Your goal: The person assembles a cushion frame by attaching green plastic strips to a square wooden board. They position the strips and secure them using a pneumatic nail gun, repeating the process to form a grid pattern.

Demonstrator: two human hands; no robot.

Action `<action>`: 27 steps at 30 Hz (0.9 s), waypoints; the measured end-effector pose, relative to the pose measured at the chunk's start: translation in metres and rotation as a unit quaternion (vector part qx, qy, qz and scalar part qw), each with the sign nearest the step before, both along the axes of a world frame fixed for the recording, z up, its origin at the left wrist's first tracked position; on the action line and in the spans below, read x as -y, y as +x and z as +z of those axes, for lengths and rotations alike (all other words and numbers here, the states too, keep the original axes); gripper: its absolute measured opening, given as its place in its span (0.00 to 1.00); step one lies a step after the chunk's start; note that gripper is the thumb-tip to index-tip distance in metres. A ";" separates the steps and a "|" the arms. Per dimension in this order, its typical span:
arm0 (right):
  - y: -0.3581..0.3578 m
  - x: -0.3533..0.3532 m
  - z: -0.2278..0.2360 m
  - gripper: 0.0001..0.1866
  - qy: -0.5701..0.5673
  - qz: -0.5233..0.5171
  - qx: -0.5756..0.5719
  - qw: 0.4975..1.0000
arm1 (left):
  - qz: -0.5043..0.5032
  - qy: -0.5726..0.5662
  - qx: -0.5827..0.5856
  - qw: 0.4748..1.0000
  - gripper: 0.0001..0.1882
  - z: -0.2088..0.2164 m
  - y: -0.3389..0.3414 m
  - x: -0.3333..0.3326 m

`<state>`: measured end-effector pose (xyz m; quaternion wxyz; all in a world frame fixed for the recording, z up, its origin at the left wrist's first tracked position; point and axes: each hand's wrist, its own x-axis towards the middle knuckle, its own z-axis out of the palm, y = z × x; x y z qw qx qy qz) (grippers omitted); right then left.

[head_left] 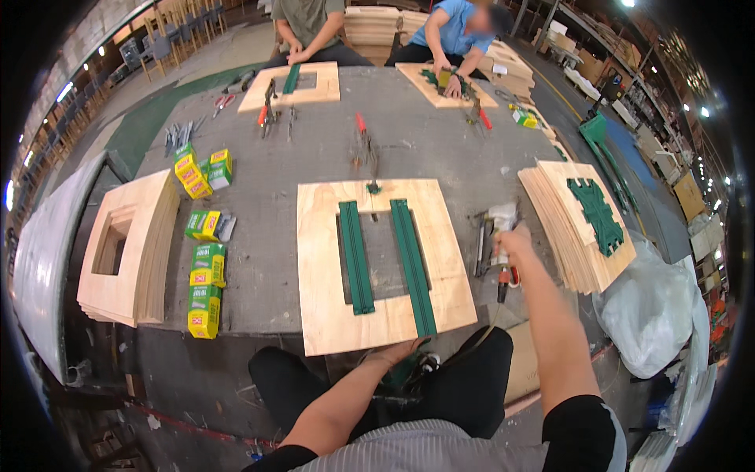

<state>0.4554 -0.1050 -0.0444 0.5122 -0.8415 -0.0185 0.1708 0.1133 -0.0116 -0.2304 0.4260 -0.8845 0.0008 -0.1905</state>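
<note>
In front of me lies a square plywood panel [316, 275] with a rectangular opening. Two green webbing straps run lengthwise over it; the left strap [355, 259] ends on the wood, and the right strap [412, 263] reaches the near edge. At that edge my left hand [401, 351] is closed about the right strap's end, its fingertips partly hidden. My right hand [513, 241], right of the panel, is wrapped around a silver staple gun [501, 216] lying on or just above the table. A clamp with a red handle [362, 124] meets the panel's far edge.
Stacked panels stand left [130, 252] and right [550, 228], the right stack topped by green webbing [595, 214]. Yellow-green staple boxes [206, 271] line the left side. Across the grey table [259, 169], two people work on similar panels [326, 82]. A plastic bag [649, 311] bulges at right.
</note>
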 end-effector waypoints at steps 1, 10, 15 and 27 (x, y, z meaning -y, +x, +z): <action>-0.010 0.001 0.015 0.13 0.040 0.018 0.005 0.999 | 0.010 0.086 -0.012 0.996 0.31 -0.005 0.000 -0.001; -0.150 0.030 0.113 0.13 0.074 0.084 -0.086 0.990 | -0.049 -0.426 0.032 0.903 0.33 -0.006 0.019 -0.003; -0.211 0.049 0.049 0.10 0.045 0.149 -0.172 0.973 | -0.047 -0.752 -0.054 0.655 0.34 0.023 0.013 0.010; -0.240 0.022 0.037 0.05 -0.040 0.199 -0.129 0.971 | -0.021 -0.705 -0.077 0.705 0.28 0.060 0.004 -0.011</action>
